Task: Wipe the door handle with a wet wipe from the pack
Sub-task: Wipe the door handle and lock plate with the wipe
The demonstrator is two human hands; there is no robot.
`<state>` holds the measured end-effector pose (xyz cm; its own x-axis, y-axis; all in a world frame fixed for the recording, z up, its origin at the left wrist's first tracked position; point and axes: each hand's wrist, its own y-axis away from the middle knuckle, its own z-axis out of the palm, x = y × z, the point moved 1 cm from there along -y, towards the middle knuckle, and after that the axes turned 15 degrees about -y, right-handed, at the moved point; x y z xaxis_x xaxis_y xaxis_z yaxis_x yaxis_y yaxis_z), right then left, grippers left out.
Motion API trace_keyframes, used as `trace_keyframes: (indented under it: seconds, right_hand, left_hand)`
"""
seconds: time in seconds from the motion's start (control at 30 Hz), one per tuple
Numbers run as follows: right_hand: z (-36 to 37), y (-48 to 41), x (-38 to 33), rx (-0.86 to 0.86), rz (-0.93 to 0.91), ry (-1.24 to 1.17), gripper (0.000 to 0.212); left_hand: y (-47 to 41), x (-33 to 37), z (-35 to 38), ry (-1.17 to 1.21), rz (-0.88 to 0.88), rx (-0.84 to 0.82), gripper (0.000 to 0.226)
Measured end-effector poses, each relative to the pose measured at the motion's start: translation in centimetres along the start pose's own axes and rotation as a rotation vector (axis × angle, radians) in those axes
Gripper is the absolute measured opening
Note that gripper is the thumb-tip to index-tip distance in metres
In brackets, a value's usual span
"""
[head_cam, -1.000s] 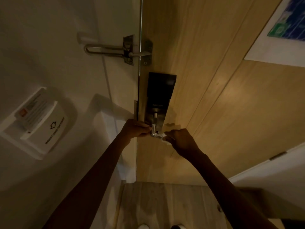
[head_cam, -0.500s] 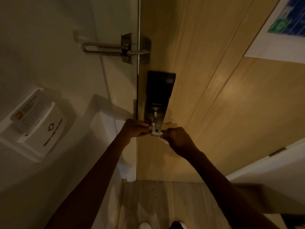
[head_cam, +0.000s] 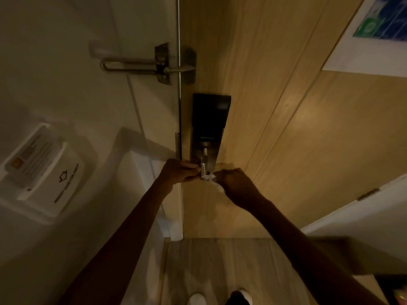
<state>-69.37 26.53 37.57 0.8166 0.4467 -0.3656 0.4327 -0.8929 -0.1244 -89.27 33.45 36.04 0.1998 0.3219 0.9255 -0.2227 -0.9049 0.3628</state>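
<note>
Right hand (head_cam: 236, 186) is curled closed around a bunched wet wipe (head_cam: 213, 179), which I see pressed against the door handle (head_cam: 204, 172) at its 9 o'clock. Left hand (head_cam: 178, 172) pinches the handle from the opposite side, fingers closed on its end. Handle sits low on the black lock plate (head_cam: 209, 128), long axis running roughly 12 to 6 from my view. I judge wiping is under way; the right hand does the stroke, along that axis.
</note>
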Motion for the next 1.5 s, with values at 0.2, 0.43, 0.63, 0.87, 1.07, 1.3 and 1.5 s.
trace_keyframes:
  seconds: [0.2,0.43,0.63,0.87,1.07,1.3,1.5]
  right_hand:
    - [-1.8,1.7,2.4,0.066,0.039,0.031,0.022]
    - [-0.8,1.2,2.1,-0.001,0.013,0.009,0.025]
    - [-0.5,0.7,1.5,0.03,-0.035,0.026,0.02]
    - [-1.8,2.2,2.2,0.013,-0.041,-0.007,0.026]
    - [-2.9,3.0,3.9,-0.033,0.088,-0.114,0.022]
    - [-2.5,6.3,5.4,0.412,0.567,-0.617,0.033]
    - [0.4,5.5,0.3,0.722,0.906,-1.645,0.038]
  left_hand:
    - [0.2,-0.4,0.2,0.008,0.041,0.01,0.011]
    - [0.4,0.1,0.4,-0.053,0.066,0.028,0.02]
    - [0.1,0.3,0.0,-0.073,0.04,-0.013,0.015]
    - [0.6,0.4,0.2,-0.108,0.07,0.0,0.021]
    - [0.6,0.9,-0.1,-0.123,0.051,-0.029,0.01]
    - [0.5,0.7,-0.1,-0.135,0.034,-0.022,0.018]
    - [0.3,0.3,-0.2,-0.148,0.042,-0.001,0.015]
